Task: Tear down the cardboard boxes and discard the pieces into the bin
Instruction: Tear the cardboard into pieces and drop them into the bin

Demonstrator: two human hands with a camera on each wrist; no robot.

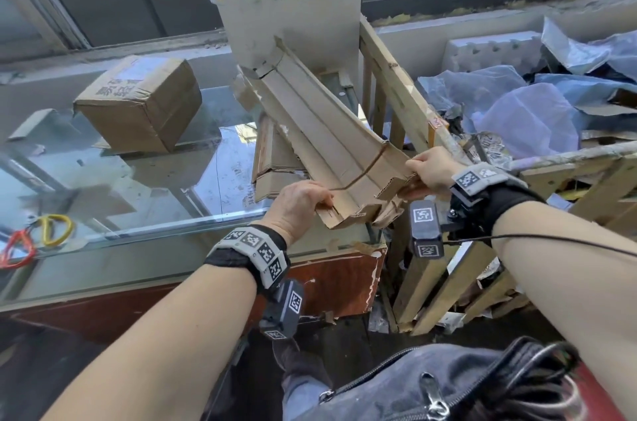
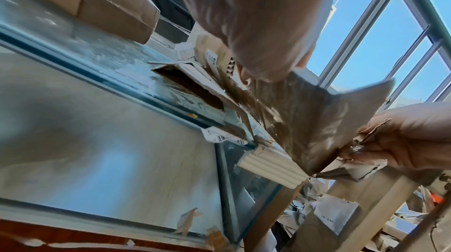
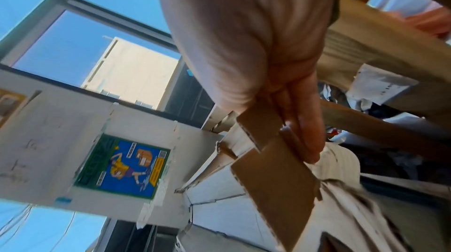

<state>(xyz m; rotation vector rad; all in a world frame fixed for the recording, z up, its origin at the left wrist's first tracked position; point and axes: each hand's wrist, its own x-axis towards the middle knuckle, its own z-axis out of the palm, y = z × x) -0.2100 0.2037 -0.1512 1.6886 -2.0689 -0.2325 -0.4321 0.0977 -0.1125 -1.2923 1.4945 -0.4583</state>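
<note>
A long, flattened, creased strip of brown cardboard (image 1: 320, 130) slants from the white pillar down toward me. My left hand (image 1: 303, 203) grips its near left edge, and my right hand (image 1: 425, 170) pinches its near right corner. From the left wrist view the cardboard (image 2: 312, 121) hangs under the left hand (image 2: 256, 24), with the right hand (image 2: 410, 138) holding its torn end. In the right wrist view the right hand's fingers (image 3: 305, 121) clamp a brown flap (image 3: 275, 175). An intact brown box (image 1: 141, 103) stands on the glass counter (image 1: 120, 179) at the left. More folded cardboard (image 1: 275, 162) lies beneath the strip.
A wooden slatted crate (image 1: 431, 269) at the right holds crumpled blue plastic (image 1: 524, 110), foam and scraps. The white pillar (image 1: 293, 6) with a poster rises behind the strip. Red and yellow loops (image 1: 31, 237) lie on the counter's left. A dark bag (image 1: 448, 386) hangs below me.
</note>
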